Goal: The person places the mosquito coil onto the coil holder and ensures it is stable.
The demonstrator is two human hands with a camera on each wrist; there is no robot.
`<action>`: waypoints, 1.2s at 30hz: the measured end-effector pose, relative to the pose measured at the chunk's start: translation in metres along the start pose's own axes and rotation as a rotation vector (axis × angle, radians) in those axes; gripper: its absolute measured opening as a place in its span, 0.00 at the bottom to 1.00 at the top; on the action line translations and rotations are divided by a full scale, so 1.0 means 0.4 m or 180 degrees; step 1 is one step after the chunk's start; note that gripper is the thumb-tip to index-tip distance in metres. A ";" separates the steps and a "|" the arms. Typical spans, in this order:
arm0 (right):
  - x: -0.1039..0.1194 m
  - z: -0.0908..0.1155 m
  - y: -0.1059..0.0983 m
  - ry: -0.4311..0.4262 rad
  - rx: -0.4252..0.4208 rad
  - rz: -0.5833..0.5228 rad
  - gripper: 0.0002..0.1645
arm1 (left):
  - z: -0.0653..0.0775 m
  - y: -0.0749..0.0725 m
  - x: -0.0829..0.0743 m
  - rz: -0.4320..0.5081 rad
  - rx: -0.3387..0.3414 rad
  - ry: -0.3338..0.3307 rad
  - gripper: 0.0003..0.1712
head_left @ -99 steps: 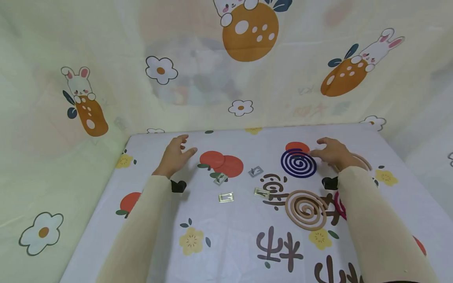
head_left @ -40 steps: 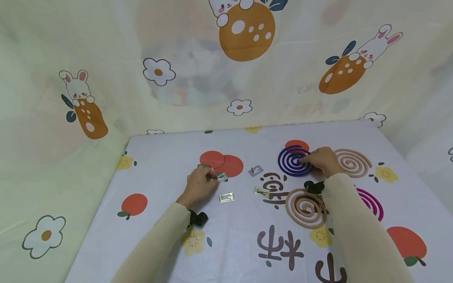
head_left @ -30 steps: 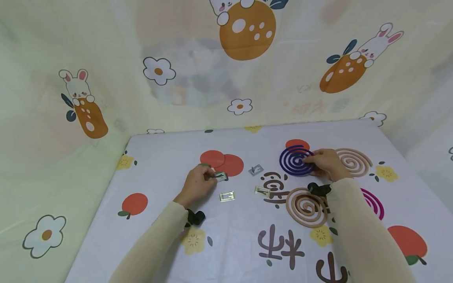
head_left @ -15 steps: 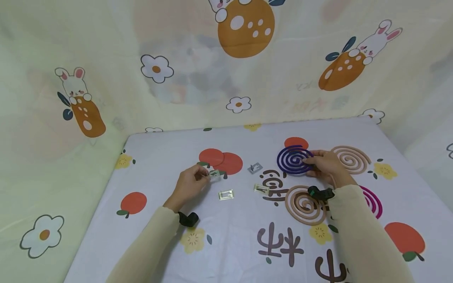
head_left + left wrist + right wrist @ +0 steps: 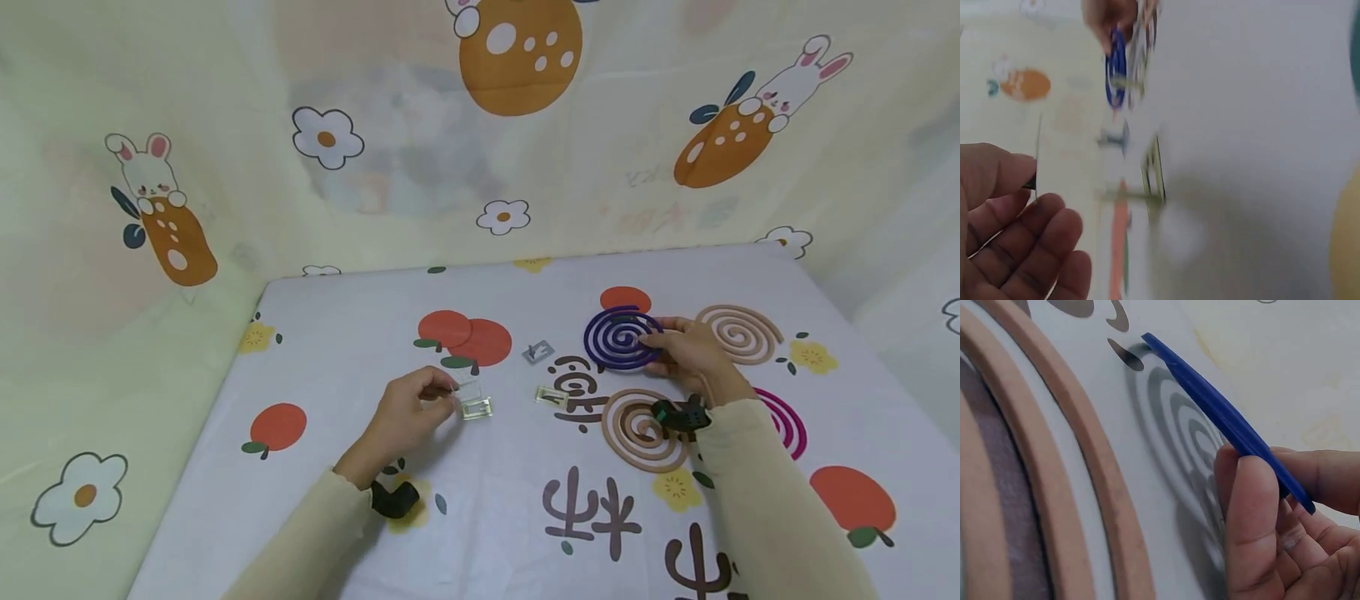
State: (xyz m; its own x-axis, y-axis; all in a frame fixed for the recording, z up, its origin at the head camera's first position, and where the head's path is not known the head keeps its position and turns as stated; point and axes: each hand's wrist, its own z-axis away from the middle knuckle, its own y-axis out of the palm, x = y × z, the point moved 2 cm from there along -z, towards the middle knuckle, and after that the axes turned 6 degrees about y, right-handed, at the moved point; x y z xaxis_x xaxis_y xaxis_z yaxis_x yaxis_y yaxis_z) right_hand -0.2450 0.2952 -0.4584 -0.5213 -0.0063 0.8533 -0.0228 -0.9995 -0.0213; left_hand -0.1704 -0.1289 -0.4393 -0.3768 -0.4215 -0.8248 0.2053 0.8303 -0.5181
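Observation:
My left hand (image 5: 408, 412) pinches a thin silver metal coil stand (image 5: 468, 389) between thumb and fingers. The left wrist view shows this stand nearly edge-on, as a thin line. Right beside it in the head view lies a gold-toned coil stand (image 5: 477, 408), its prong upright in the left wrist view. My right hand (image 5: 693, 354) grips a dark blue mosquito coil (image 5: 618, 340) by its right side, thumb on top. In the right wrist view the blue coil (image 5: 1229, 415) is tilted above the cloth, casting a spiral shadow.
Another gold-toned stand (image 5: 551, 397) and a silver stand (image 5: 537, 352) lie mid-table. One tan coil (image 5: 647, 430) lies in front of my right hand, another tan coil (image 5: 738, 335) behind it. A magenta coil (image 5: 787, 425) is partly covered by my right arm. Patterned curtains (image 5: 420, 167) surround the table.
My left hand has come down from the far left, picked up the silver stand and carried it towards me. My right hand has taken hold of the blue coil and raised it slightly.

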 end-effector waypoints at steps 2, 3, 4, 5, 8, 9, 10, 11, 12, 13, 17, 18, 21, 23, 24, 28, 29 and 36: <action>-0.002 0.006 0.002 0.0000 0.0022 -0.0113 0.27 | 0.007 0.019 -0.021 0.0060 0.0154 0.0137 0.08; -0.003 0.010 0.004 0.0001 0.0029 -0.0164 0.27 | 0.010 0.030 -0.029 0.0098 0.0231 0.0176 0.09; -0.004 0.013 0.006 -0.0005 0.0035 -0.0202 0.26 | 0.012 0.040 -0.035 0.0126 0.0310 0.0198 0.09; -0.005 0.016 0.008 -0.0015 0.0045 -0.0242 0.26 | 0.014 0.051 -0.040 0.0138 0.0385 0.0212 0.09; -0.008 0.026 0.013 -0.0063 0.0067 -0.0317 0.25 | 0.015 0.084 -0.046 0.0089 0.0591 0.0202 0.09; -0.010 0.030 0.014 -0.0076 0.0072 -0.0344 0.24 | 0.014 0.095 -0.045 0.0045 0.0650 0.0183 0.08; -0.012 0.035 0.015 -0.0084 0.0082 -0.0373 0.23 | 0.013 0.105 -0.045 -0.0006 0.0706 0.0176 0.08; -0.014 0.039 0.016 -0.0087 0.0085 -0.0404 0.22 | 0.011 0.115 -0.044 -0.0069 0.0758 0.0164 0.08; -0.016 0.044 0.018 -0.0093 0.0087 -0.0425 0.21 | 0.010 0.123 -0.043 -0.0128 0.0804 0.0165 0.08; -0.018 0.050 0.019 -0.0103 0.0091 -0.0429 0.21 | 0.008 0.130 -0.044 -0.0179 0.0844 0.0157 0.07; -0.023 0.070 0.027 -0.0170 0.0106 -0.0387 0.22 | 0.003 0.151 -0.052 -0.0326 0.0942 0.0181 0.07; -0.023 0.075 0.030 -0.0192 0.0123 -0.0369 0.23 | 0.001 0.155 -0.055 -0.0366 0.0956 0.0201 0.07; -0.024 0.089 0.040 -0.0237 0.0186 -0.0351 0.27 | -0.003 0.168 -0.058 -0.0544 0.0991 0.0238 0.06; -0.026 0.098 0.047 -0.0242 0.0246 -0.0378 0.28 | -0.006 0.176 -0.060 -0.0668 0.1006 0.0258 0.06; -0.027 0.102 0.050 -0.0243 0.0272 -0.0408 0.28 | -0.007 0.179 -0.061 -0.0717 0.1008 0.0258 0.06; -0.037 0.121 0.060 -0.0257 0.0376 -0.0483 0.27 | -0.012 0.191 -0.063 -0.0812 0.0975 0.0245 0.07; -0.040 0.126 0.062 -0.0262 0.0402 -0.0499 0.26 | -0.013 0.194 -0.063 -0.0827 0.0964 0.0236 0.07; -0.061 0.153 0.084 -0.0271 0.0532 -0.0504 0.26 | -0.019 0.211 -0.064 -0.0882 0.0911 0.0135 0.07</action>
State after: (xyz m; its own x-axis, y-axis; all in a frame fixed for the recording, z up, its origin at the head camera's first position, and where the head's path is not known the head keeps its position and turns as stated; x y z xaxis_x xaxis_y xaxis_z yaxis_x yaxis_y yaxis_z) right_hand -0.1807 0.2598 -0.4481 -0.4484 0.1554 0.8802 0.0467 -0.9793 0.1968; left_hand -0.1502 -0.0455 -0.4602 -0.4891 -0.5947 -0.6381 0.3317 0.5498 -0.7666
